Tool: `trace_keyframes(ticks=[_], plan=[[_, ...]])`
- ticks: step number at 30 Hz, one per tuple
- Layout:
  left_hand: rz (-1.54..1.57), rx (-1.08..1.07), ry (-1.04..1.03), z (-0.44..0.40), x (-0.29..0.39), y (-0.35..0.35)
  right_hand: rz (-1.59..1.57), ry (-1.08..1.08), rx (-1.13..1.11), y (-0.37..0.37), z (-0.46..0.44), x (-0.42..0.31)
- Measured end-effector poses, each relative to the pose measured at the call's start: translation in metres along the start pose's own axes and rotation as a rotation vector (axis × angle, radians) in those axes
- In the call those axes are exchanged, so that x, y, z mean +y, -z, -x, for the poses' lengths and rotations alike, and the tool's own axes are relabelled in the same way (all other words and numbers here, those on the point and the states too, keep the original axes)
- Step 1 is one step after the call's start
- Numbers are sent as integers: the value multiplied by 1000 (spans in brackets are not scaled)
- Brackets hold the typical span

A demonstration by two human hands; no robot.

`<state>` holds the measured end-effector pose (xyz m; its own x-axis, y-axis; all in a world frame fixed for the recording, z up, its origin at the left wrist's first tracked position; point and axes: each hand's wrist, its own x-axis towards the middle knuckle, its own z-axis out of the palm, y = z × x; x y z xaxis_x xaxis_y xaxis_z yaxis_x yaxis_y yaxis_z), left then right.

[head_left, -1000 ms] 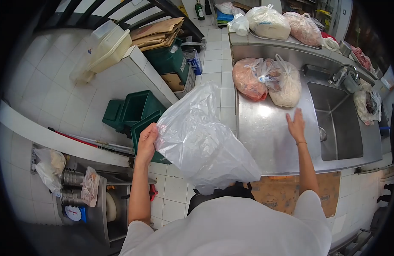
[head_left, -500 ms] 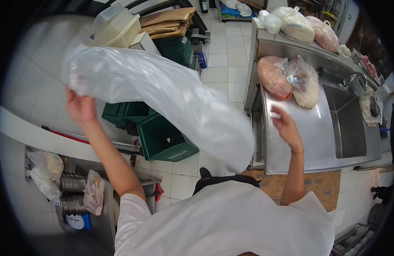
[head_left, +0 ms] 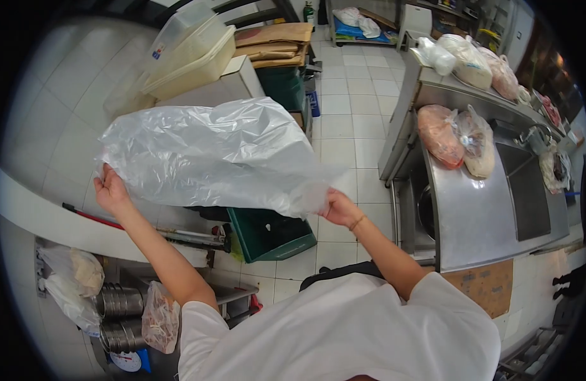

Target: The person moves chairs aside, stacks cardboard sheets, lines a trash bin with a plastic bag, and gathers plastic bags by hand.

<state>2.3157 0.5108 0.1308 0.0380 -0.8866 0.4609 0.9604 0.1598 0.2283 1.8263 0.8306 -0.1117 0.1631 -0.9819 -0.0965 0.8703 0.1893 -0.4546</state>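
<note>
A large translucent plastic bag (head_left: pixel 210 155) is held in the air between two hands; its left end is pinched in the narrow grip of the left hand (head_left: pixel 112 190), its right end is gathered in the closed grip of the right hand (head_left: pixel 339 207); an open green bin (head_left: pixel 283 248) is partly hidden by it, though whether the two touch cannot be told. The thin film could be torn if its ends were pulled apart too hard; the left end could be lost, since it seems to be caught by the fingertips alone; a fold could be snagged on the bin's rim or the plastic tubs (head_left: pixel 191 70) beyond if it were swung about; its layers could be stuck together by static.
</note>
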Motion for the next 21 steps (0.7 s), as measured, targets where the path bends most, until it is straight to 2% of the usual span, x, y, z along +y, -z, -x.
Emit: trace_keyframes(ticks=[2, 3, 5, 6, 7, 8, 9, 11, 12, 13, 15, 16, 18, 19, 21], plan=[[-93, 154, -139, 21, -3, 2, 176, -51, -189, -19, -9, -12], [-99, 163, -152, 36, -14, -8, 250, -99, -226, -32, -17, -4], [-329, 367, -324, 60, -32, -26, 648, -183, -306, -8, -50, 63], [-331, 371, -336, 64, -27, -12, 640, -520, -94, -13, -65, 94], [-163, 297, -228, 66, -21, 10, 419, -574, 54, -14, -84, 125], [4, 208, -123, 65, -15, 18, 261, -461, 277, -22, -109, 152], [6, 188, -142, 75, -16, 4, 226, -316, 452, -17, -141, 177], [134, -278, 138, 113, -15, -47, 278, -238, 337, -19, -185, 169], [116, -283, 120, 124, 4, -75, 312, -165, 249, -25, -203, 165], [-166, -86, -41, 134, 21, -104, 301, -96, 186, -32, -211, 147], [-461, 136, -222, 146, 43, -120, 290, 11, 118, -26, -212, 99], [-393, 144, -304, 150, 66, -119, 294, 47, 103, -18, -212, 81], [-376, 175, -406, 166, 105, -122, 398, -203, 172, -10, -194, 67], [-228, 103, -356, 167, 110, -124, 421, -407, 142, 5, -186, 83], [-218, -99, -265, 167, 104, -129, 546, -729, 41, 20, -166, 118]])
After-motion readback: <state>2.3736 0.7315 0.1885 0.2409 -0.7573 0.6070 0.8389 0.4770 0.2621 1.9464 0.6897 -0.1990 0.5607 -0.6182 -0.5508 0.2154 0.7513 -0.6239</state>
